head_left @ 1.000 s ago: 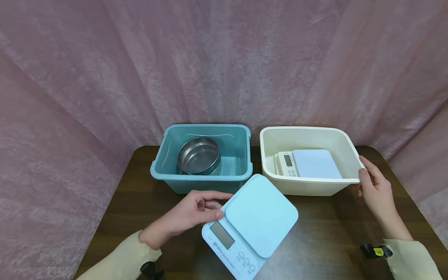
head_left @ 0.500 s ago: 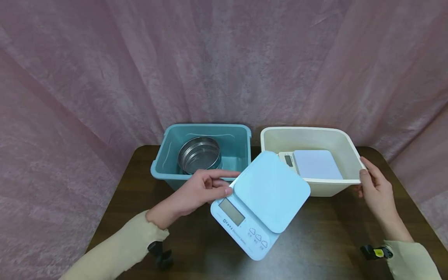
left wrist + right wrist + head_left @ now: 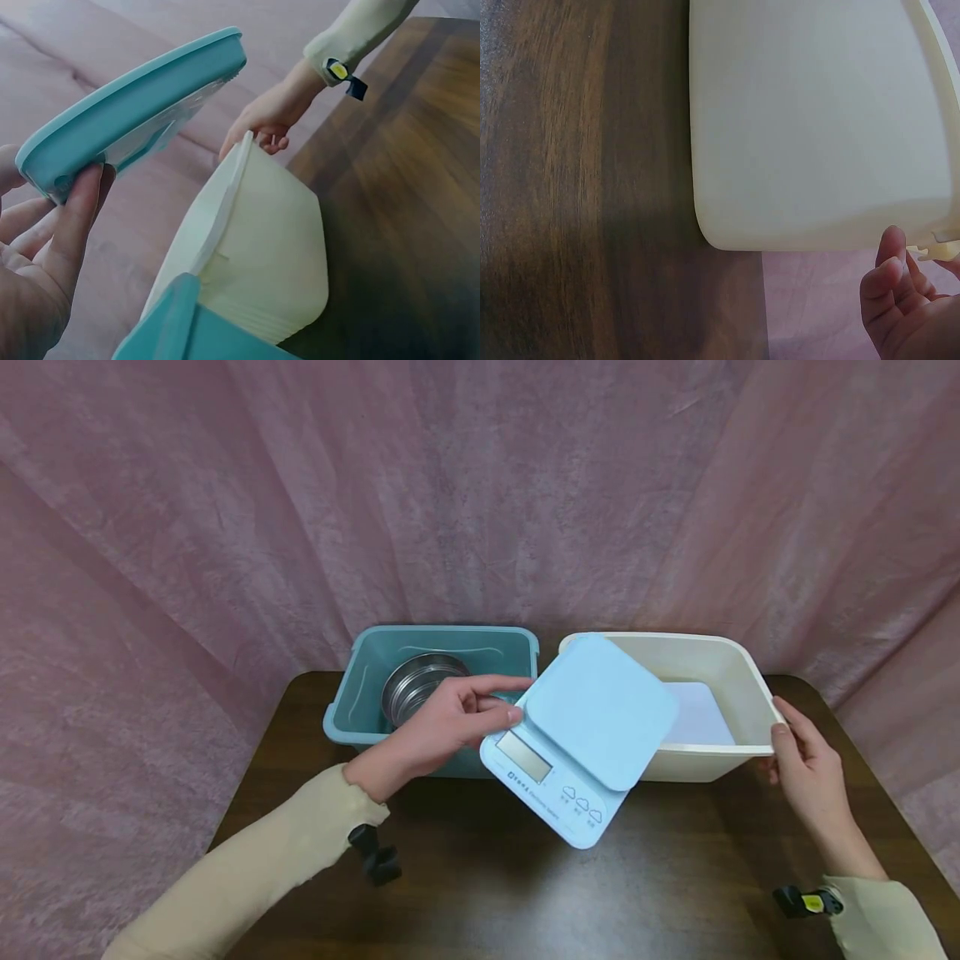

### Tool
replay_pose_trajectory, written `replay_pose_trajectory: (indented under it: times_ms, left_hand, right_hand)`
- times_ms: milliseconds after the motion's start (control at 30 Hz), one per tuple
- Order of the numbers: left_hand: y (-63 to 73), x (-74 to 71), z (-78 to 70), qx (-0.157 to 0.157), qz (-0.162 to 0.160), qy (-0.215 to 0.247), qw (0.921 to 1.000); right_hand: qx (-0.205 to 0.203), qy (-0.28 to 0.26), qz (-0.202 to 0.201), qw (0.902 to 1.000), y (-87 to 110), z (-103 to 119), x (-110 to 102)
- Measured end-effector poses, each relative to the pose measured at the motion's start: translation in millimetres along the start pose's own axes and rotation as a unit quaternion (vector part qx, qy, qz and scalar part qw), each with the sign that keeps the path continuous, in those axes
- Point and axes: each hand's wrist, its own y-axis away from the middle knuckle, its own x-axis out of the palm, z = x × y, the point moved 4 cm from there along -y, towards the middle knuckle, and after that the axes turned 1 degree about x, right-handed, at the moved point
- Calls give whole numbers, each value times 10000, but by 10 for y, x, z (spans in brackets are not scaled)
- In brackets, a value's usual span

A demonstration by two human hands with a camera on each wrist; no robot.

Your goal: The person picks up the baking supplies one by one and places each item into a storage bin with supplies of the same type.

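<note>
My left hand [image 3: 453,718] pinches a light blue kitchen scale [image 3: 600,710] by its left edge. In the head view the scale is tilted, its display and buttons toward me, and overlaps the left part of the cream bin [image 3: 690,764]. The left wrist view shows the scale [image 3: 142,105] raised above the bins, thumb and fingers at one end. My right hand [image 3: 810,768] grips the right rim of the cream bin, thumb on the near side. Inside that bin lies another scale with a pale platform [image 3: 697,714], partly hidden by the held scale.
Left of the cream bin stands a teal bin [image 3: 341,737] holding round metal sieves [image 3: 408,685], partly covered by my left hand. Both bins are at the far side of the dark wooden table [image 3: 480,902]. A pink curtain [image 3: 480,493] hangs behind.
My left hand has lifted the blue scale up, away from me and to the right, from in front of the bins to over the cream bin. My right hand has stayed on the rim.
</note>
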Motion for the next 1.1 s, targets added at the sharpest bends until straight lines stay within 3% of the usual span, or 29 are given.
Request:
replay_pose_trajectory:
  times_ms: [300,800,1100]
  left_hand:
    - [-340,45,-89,-119,-95,-127,9998]
    - [-805,201,-180,-135,175,-147,9996]
    - [-1064,256,-215,-314,211,-510,9980]
  right_hand:
    - [-54,-35,-24,10000,7,-3,-17]
    - [-107,-169,-18,9998,17,-1,0]
    - [-180,-217,-8,9996,33,3,-6]
